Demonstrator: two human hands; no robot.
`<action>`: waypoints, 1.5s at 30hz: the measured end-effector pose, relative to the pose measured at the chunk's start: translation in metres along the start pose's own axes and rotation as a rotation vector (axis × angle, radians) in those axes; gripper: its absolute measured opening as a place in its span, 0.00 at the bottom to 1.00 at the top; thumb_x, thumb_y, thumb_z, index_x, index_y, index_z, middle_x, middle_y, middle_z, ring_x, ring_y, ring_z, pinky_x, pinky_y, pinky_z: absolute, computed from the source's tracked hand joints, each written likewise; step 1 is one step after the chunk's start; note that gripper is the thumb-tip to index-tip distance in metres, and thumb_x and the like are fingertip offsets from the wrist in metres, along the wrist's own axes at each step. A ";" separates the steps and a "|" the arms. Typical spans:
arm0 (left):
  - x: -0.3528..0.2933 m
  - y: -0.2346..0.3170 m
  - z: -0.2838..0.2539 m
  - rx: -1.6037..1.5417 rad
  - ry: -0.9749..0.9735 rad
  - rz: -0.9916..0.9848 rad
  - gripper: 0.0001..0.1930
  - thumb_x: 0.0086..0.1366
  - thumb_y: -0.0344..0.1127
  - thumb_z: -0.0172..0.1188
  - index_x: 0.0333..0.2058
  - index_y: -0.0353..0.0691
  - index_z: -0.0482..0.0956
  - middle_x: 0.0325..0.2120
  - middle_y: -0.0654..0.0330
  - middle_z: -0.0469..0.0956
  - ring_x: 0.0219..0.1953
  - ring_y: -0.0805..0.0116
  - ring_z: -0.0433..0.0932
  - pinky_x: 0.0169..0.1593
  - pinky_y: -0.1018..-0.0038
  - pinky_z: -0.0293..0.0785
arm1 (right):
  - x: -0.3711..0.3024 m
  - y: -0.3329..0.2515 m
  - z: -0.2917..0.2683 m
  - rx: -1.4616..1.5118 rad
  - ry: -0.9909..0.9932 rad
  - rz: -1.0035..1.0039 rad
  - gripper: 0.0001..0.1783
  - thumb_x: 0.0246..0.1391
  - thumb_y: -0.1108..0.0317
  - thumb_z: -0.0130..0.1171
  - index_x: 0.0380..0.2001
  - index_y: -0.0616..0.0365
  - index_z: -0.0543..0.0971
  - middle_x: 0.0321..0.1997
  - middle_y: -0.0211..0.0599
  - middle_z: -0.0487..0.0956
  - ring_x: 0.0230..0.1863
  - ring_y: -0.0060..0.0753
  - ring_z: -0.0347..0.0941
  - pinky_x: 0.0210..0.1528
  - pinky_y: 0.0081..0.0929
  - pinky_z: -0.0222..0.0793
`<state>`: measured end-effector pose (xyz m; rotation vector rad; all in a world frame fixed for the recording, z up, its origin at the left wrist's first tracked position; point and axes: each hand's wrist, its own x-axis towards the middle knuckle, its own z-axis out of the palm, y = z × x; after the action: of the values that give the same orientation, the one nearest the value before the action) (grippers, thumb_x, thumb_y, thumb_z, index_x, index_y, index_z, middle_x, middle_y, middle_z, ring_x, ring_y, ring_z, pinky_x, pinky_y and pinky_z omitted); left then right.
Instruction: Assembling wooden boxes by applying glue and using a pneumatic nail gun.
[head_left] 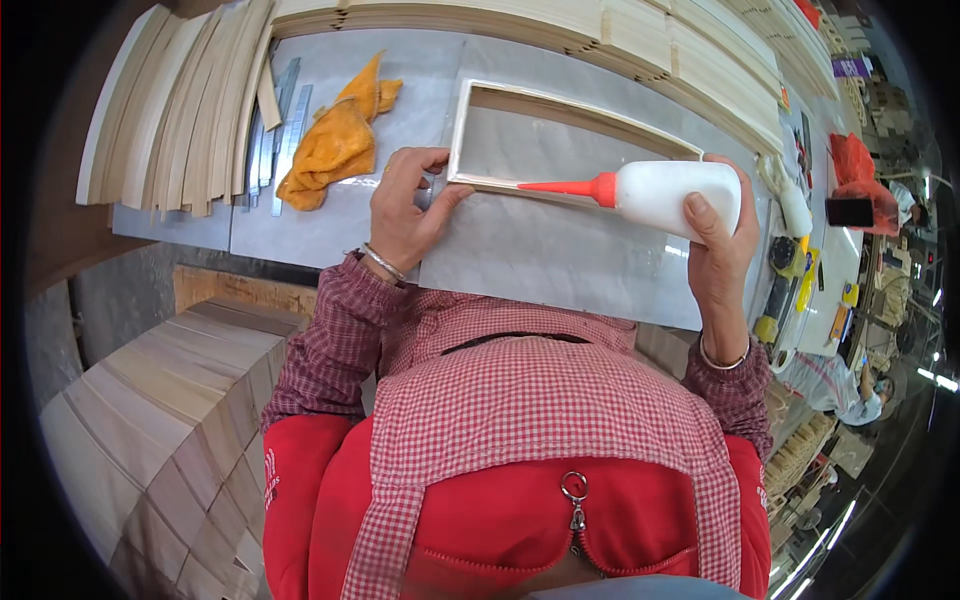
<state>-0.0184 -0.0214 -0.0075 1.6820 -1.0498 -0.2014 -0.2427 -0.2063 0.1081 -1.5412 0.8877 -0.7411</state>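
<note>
A shallow rectangular wooden frame point(580, 105) stands on the grey tabletop, and the tabletop shows through its open middle. My left hand point(409, 205) pinches the frame's near left corner between thumb and fingers. In my right hand point(722, 245) lies a white squeeze bottle point(660, 192) with a long red nozzle point(565, 187), tilted on its side. The nozzle's tip points left and lies over the frame's near edge; whether it touches the wood I cannot tell. My right fingers are mostly hidden behind the bottle.
An orange cloth point(337, 145) lies left of the frame beside metal strips point(286, 130). Stacked wooden boards point(180, 105) fill the far left, and more boards point(640, 45) line the back. At the right are a second white bottle point(795, 208), a tape measure point(783, 253) and a red bag point(852, 160).
</note>
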 end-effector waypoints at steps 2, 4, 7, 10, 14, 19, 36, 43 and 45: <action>0.000 0.001 -0.001 0.007 -0.010 0.003 0.17 0.50 0.31 0.66 0.40 0.36 0.75 0.32 0.59 0.74 0.31 0.68 0.71 0.35 0.78 0.68 | -0.004 0.000 -0.014 0.003 0.033 0.005 0.28 0.42 0.70 0.66 0.49 0.58 0.69 0.42 0.39 0.72 0.40 0.33 0.69 0.44 0.26 0.68; -0.001 0.000 -0.001 0.030 -0.003 -0.004 0.17 0.50 0.30 0.66 0.40 0.36 0.75 0.32 0.59 0.74 0.30 0.68 0.70 0.34 0.78 0.68 | -0.009 0.002 -0.028 0.004 0.070 0.010 0.28 0.43 0.70 0.66 0.49 0.57 0.69 0.41 0.39 0.72 0.40 0.32 0.69 0.44 0.25 0.68; 0.000 0.000 0.000 0.032 -0.013 0.001 0.17 0.50 0.30 0.66 0.40 0.36 0.75 0.32 0.59 0.74 0.30 0.69 0.70 0.34 0.79 0.67 | -0.016 0.003 -0.051 -0.001 0.132 0.015 0.28 0.43 0.70 0.66 0.49 0.57 0.69 0.41 0.39 0.72 0.40 0.31 0.68 0.44 0.25 0.67; 0.000 0.000 0.001 0.035 -0.015 -0.007 0.17 0.50 0.30 0.65 0.40 0.35 0.75 0.32 0.60 0.74 0.30 0.70 0.69 0.34 0.79 0.66 | -0.026 0.004 -0.073 -0.011 0.206 0.023 0.27 0.43 0.70 0.65 0.49 0.57 0.69 0.41 0.38 0.72 0.39 0.31 0.68 0.44 0.25 0.67; -0.002 0.001 0.000 0.052 -0.029 -0.012 0.16 0.51 0.30 0.65 0.40 0.35 0.75 0.32 0.60 0.73 0.30 0.71 0.68 0.35 0.79 0.66 | -0.037 0.010 -0.101 -0.009 0.290 0.007 0.26 0.43 0.70 0.65 0.48 0.57 0.70 0.41 0.38 0.72 0.39 0.30 0.68 0.43 0.24 0.66; -0.004 0.002 0.001 0.048 -0.053 -0.027 0.16 0.53 0.30 0.64 0.41 0.35 0.74 0.33 0.61 0.72 0.30 0.71 0.67 0.35 0.79 0.66 | -0.051 0.016 -0.133 -0.003 0.405 0.002 0.26 0.44 0.70 0.65 0.48 0.57 0.70 0.40 0.38 0.72 0.39 0.30 0.68 0.43 0.24 0.66; -0.008 -0.012 -0.004 0.103 -0.072 -0.038 0.16 0.56 0.31 0.59 0.44 0.35 0.71 0.35 0.59 0.71 0.33 0.69 0.68 0.39 0.77 0.67 | -0.014 0.057 -0.190 0.422 0.941 -0.084 0.27 0.50 0.63 0.62 0.49 0.65 0.66 0.45 0.46 0.70 0.44 0.34 0.68 0.47 0.26 0.66; -0.009 -0.012 -0.008 0.070 -0.103 -0.105 0.17 0.58 0.31 0.58 0.46 0.34 0.69 0.38 0.58 0.72 0.36 0.68 0.69 0.42 0.75 0.68 | 0.041 0.128 -0.208 -0.244 1.397 -0.162 0.31 0.46 0.56 0.66 0.47 0.63 0.66 0.46 0.48 0.69 0.44 0.41 0.68 0.49 0.30 0.65; -0.008 -0.014 -0.002 0.062 -0.115 -0.118 0.18 0.59 0.31 0.57 0.47 0.34 0.69 0.39 0.57 0.72 0.37 0.67 0.70 0.43 0.75 0.68 | 0.049 0.159 -0.214 -0.808 1.288 -0.270 0.31 0.42 0.61 0.66 0.47 0.62 0.67 0.46 0.47 0.70 0.43 0.44 0.67 0.50 0.32 0.63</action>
<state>-0.0151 -0.0138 -0.0214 1.8073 -1.0517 -0.3485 -0.4205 -0.3673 -0.0182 -1.8052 2.1281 -1.8007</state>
